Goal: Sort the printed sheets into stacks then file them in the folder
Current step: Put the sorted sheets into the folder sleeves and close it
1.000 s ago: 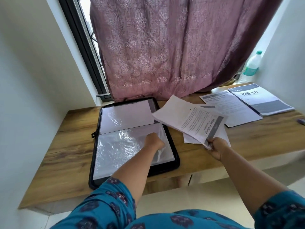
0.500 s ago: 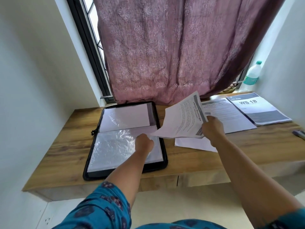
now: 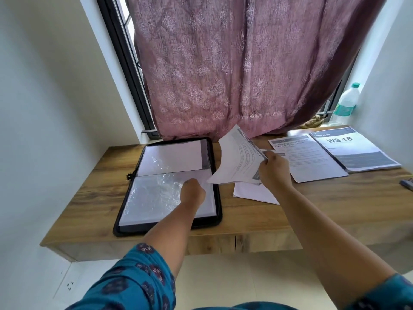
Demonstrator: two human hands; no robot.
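Gripping a bundle of printed sheets (image 3: pixel 237 162) in my right hand (image 3: pixel 273 170), I hold it tilted above the tabletop (image 3: pixel 312 211), just right of the open folder (image 3: pixel 169 184). My left hand (image 3: pixel 193 193) rests on the folder's near plastic sleeve (image 3: pixel 156 198); I cannot tell whether its fingers pinch it.

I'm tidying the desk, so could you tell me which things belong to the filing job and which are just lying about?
Job: folder, held sheets, sheet under them, printed stack, WS 18 stack.
Lying about: water bottle, dark object at the desk's right edge.
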